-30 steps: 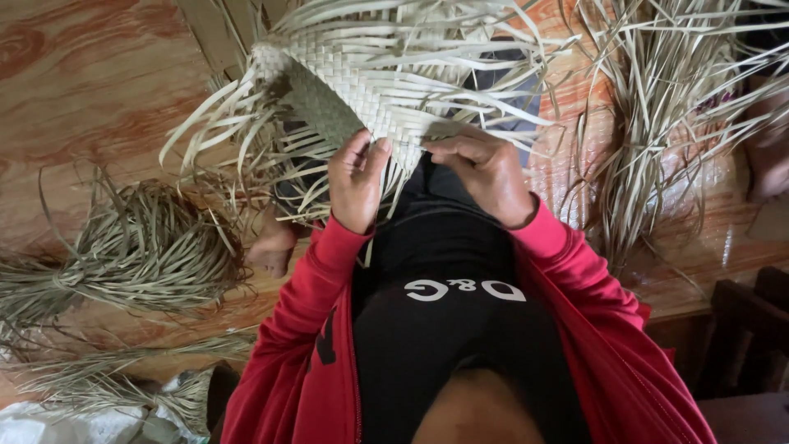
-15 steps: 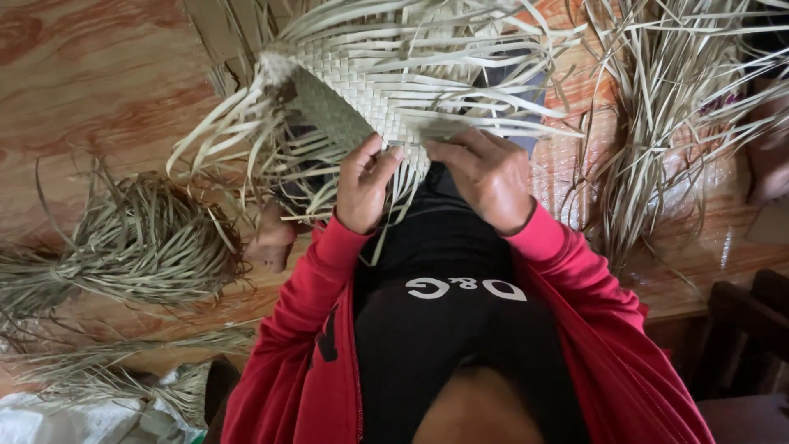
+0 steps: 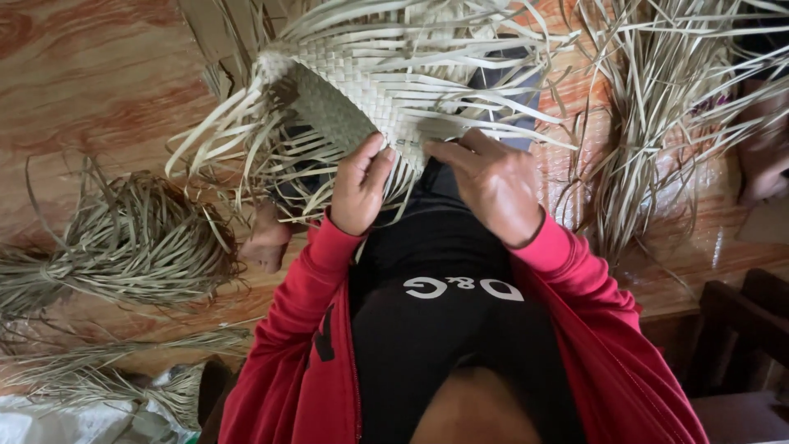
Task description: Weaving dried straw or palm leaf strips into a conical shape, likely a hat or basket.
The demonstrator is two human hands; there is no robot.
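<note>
Two hands, left (image 3: 357,187) and right (image 3: 493,185), pinch one woven basket's (image 3: 345,99) strips.

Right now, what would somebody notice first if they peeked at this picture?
First, the half-woven palm-leaf basket at top centre, with loose strips fanning out all around it. The left hand and right hand, in red sleeves, work its near edge. A bundle of dried leaves lies on the wooden floor at left.

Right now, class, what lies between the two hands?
In the head view, the near edge of the woven mat with its loose leaf strips lies between the left hand and right hand; both hands touch it.
</note>
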